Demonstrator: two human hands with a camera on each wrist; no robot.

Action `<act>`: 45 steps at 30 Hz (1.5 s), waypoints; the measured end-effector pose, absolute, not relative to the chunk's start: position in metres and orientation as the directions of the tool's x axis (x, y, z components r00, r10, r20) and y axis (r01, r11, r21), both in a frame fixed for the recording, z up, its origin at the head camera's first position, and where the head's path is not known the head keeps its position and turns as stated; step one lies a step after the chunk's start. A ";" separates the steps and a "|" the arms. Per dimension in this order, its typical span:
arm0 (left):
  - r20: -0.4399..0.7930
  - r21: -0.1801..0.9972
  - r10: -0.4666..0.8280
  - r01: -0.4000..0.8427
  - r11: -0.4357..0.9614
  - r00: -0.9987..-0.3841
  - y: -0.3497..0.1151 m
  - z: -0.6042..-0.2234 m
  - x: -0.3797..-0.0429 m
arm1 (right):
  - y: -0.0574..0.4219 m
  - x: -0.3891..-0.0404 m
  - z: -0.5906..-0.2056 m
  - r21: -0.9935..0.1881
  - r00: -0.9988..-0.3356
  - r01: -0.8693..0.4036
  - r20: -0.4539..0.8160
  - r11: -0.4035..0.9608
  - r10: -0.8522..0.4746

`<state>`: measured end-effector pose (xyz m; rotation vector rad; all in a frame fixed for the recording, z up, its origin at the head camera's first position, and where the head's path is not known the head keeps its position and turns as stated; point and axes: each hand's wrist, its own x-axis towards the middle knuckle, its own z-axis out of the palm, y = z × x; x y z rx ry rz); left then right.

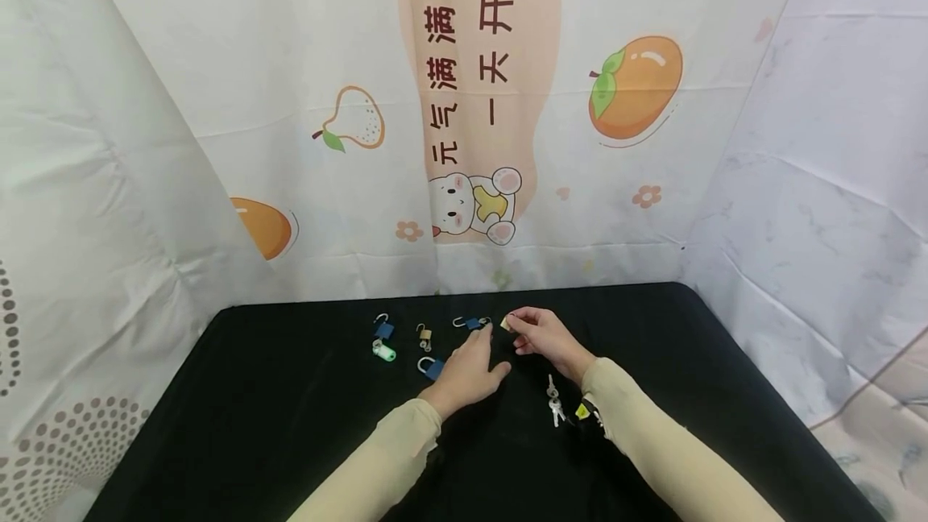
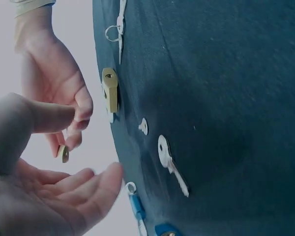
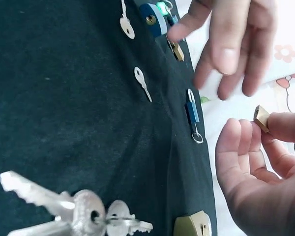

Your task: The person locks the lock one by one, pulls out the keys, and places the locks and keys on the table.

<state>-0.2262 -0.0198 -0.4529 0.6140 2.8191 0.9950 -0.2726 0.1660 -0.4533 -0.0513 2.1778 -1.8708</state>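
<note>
Between thumb and fingertips, my right hand (image 1: 545, 337) pinches a small brass padlock (image 3: 261, 118), raised above the far part of the black cloth. My left hand (image 1: 467, 369) hovers beside it with fingers extended and nothing held. A blue padlock (image 1: 473, 324) with a key ring lies just beyond the left fingertips. Another blue padlock (image 1: 431, 367) is partly covered by the left hand. Two loose keys (image 2: 171, 162) rest on the cloth below the hands. Under the right wrist are a bunch of keys (image 1: 554, 405) and a larger brass padlock (image 1: 583, 410).
Farther left lie a blue padlock (image 1: 384, 331) with a glowing green tag (image 1: 384, 351) and a brass padlock (image 1: 424, 335) with keys attached. The black-covered table (image 1: 290, 425) ends at a printed curtain (image 1: 348, 208) behind, with white drapes at both sides.
</note>
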 end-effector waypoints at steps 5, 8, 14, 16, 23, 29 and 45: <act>0.075 0.790 0.402 0.300 0.535 -0.913 -0.015 -0.457 -0.236 | 0.165 -0.278 -0.459 -0.975 -0.965 0.180 -0.201 0.131 -0.168; 0.073 0.835 0.410 0.281 0.474 -0.909 -0.014 -0.460 -0.239 | 0.165 -0.279 -0.462 -0.973 -0.962 0.198 -0.216 0.119 -0.168; 0.057 0.830 0.409 0.271 0.488 -0.911 -0.014 -0.464 -0.242 | 0.164 -0.279 -0.463 -0.964 -0.954 0.196 -0.229 0.179 -0.191; 0.062 0.828 0.403 0.272 0.490 -0.913 -0.014 -0.465 -0.242 | 0.163 -0.279 -0.463 -0.964 -0.955 0.187 -0.223 0.189 -0.197; 0.021 0.835 0.388 0.229 0.500 -0.921 -0.013 -0.468 -0.241 | 0.162 -0.278 -0.465 -0.970 -0.955 0.179 -0.211 0.163 -0.207; 0.016 0.848 0.385 0.216 0.484 -0.923 -0.012 -0.467 -0.241 | 0.162 -0.279 -0.466 -0.972 -0.962 0.178 -0.205 0.156 -0.180; -0.050 0.830 0.376 0.170 0.531 -0.925 -0.019 -0.475 -0.248 | 0.160 -0.277 -0.474 -0.953 -0.948 0.239 -0.271 0.185 -0.168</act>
